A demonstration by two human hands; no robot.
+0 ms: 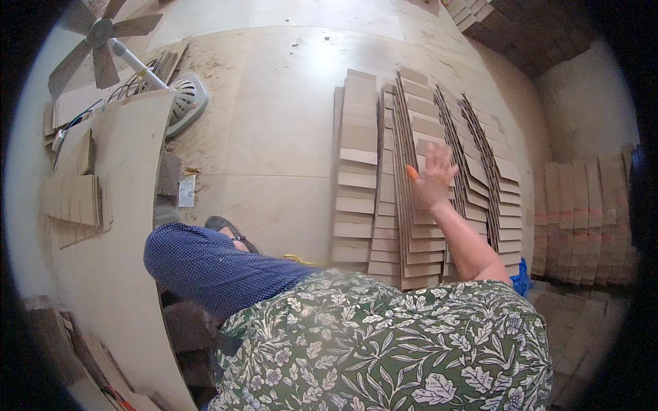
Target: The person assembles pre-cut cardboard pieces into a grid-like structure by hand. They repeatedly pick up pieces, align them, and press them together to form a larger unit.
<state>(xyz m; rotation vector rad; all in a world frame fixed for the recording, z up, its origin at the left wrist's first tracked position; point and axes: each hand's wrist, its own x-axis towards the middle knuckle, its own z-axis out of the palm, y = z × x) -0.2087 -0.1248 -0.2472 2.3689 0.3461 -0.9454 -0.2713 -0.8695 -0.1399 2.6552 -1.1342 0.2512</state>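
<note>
My right hand [434,179] lies palm down with its fingers spread over a row of flat brown cardboard pieces [423,236]. An orange cover sits on the tip of its thumb. The pieces overlap one another like shingles, in several long rows side by side on the floor. To the left of the hand runs another row of cardboard pieces [356,179]. More overlapping cardboard [506,198] lies on the right, beyond my forearm. The hand grips none of the pieces; whether the palm presses on them I cannot tell. My left hand is out of view.
A fan [186,103] with a pale base stands at the far left, near a long pale board [130,205] carrying a small cardboard stack [74,200]. Tall bundles of cardboard [582,219] stand at the right wall. A blue plastic bag [521,277] lies near my right elbow.
</note>
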